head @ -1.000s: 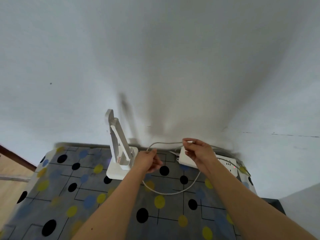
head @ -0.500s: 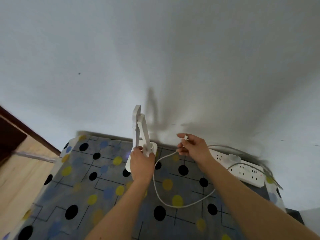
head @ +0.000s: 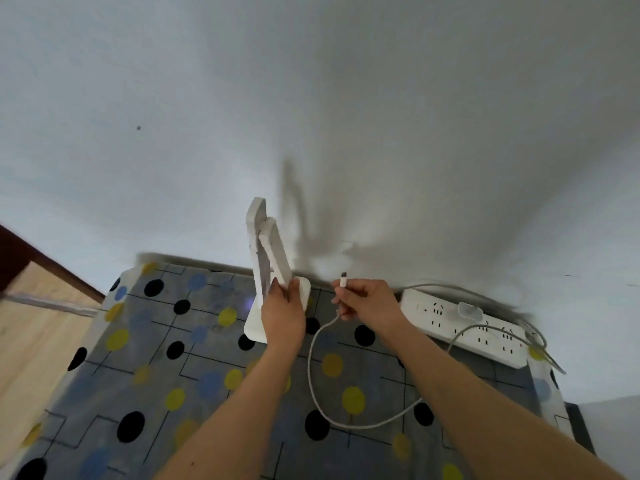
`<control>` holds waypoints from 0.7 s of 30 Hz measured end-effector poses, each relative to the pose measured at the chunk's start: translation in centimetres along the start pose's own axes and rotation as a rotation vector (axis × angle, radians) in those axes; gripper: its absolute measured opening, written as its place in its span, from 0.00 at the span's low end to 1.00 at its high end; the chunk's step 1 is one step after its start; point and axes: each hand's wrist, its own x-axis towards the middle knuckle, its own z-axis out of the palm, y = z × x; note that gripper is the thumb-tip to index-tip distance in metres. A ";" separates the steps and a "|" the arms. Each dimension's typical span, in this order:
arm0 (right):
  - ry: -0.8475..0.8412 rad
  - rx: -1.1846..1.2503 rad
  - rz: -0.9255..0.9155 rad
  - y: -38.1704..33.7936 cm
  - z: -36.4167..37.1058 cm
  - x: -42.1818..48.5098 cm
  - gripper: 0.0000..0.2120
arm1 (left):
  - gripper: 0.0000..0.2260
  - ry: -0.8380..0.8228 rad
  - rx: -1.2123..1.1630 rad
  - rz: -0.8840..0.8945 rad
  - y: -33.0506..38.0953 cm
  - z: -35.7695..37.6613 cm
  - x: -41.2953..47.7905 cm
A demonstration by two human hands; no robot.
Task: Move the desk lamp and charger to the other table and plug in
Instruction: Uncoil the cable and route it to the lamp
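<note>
A white folding desk lamp [head: 266, 244] stands on the table [head: 145, 341] near the wall. My left hand [head: 282, 315] grips the foot of its arm, over the lamp's flat base. My right hand [head: 369, 299] pinches the white charging cable [head: 313, 379] just below its plug tip, which points up. The cable loops down over the tablecloth and runs right to a white charger [head: 470, 310] plugged into a white power strip [head: 464, 329].
The table carries a grey cloth with black, yellow and blue dots and sits against a white wall. The power strip lies along the back right edge with its own cord trailing off right. A wooden floor [head: 31, 341] and a dark wooden edge show at left.
My left hand has gone from the cable to the lamp's lower arm. My right hand now holds the cable's plug end raised. The view has shifted left.
</note>
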 end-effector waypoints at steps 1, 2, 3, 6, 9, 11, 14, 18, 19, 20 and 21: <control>0.000 -0.020 0.001 0.0 0.1 -0.1 0.10 | 0.12 0.013 -0.033 -0.017 0.1 -0.3 0.2; -0.002 -0.047 0.004 0.0 0.2 -0.2 0.10 | 0.11 0.023 -0.081 -0.041 0.2 -0.7 0.4; -0.007 -0.079 0.005 -0.1 0.5 -0.2 0.10 | 0.10 0.030 -0.144 -0.067 0.4 -1.3 0.7; -0.025 -0.181 0.005 -0.3 1.2 -0.3 0.09 | 0.06 0.046 -0.329 -0.141 1.2 -2.8 1.3; -0.079 -0.277 -0.006 -0.8 2.2 -0.5 0.10 | 0.07 0.078 -0.537 -0.211 1.9 -4.3 1.8; -0.104 -0.333 -0.012 -1.3 2.8 -0.5 0.11 | 0.07 0.102 -0.638 -0.239 2.2 -5.0 2.2; -0.122 -0.425 -0.041 -2.2 3.7 -0.7 0.12 | 0.08 0.130 -0.784 -0.286 2.5 -6.7 2.5; -0.106 -0.494 -0.058 -3.1 4.5 -1.0 0.10 | 0.10 0.164 -0.950 -0.308 2.8 -8.4 2.9; -0.089 -0.514 -0.064 -3.4 4.8 -1.1 0.10 | 0.10 0.177 -0.980 -0.304 2.9 -8.9 3.0; -0.069 -0.530 -0.068 -3.6 4.9 -1.2 0.11 | 0.10 0.183 -1.000 -0.299 3.0 -9.2 3.0; -0.058 -0.545 -0.071 -3.9 5.0 -1.2 0.12 | 0.10 0.190 -1.011 -0.296 3.2 -9.5 3.0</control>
